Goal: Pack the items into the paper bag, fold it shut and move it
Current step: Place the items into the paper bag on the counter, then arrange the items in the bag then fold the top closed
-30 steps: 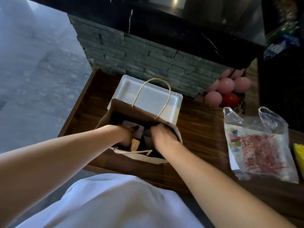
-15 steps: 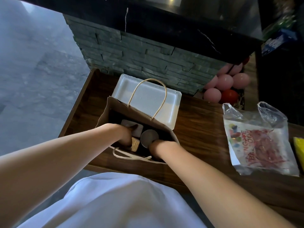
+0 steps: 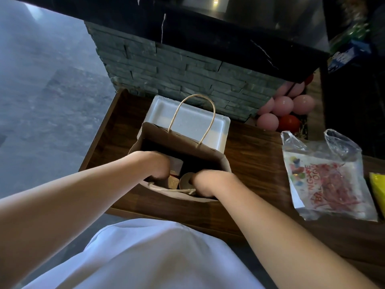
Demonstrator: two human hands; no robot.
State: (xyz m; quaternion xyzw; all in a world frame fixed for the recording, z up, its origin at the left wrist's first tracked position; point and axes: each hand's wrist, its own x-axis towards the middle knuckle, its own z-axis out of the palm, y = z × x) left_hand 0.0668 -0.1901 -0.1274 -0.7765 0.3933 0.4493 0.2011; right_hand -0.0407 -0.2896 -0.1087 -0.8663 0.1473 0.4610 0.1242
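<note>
Paper bag [image 3: 183, 142] stands open at the counter's [image 3: 256, 163] near edge, straight ahead of us, its long axis running left to right; we have the left hand [image 3: 155, 166] and right hand [image 3: 205, 182] plunged inside among packed items, fingers hidden, so we cannot tell their grip. Behind it lies a white foam tray [image 3: 187, 119]; a plastic bag [image 3: 327, 176] rests well right, below a stone wall [image 3: 177, 74].
</note>
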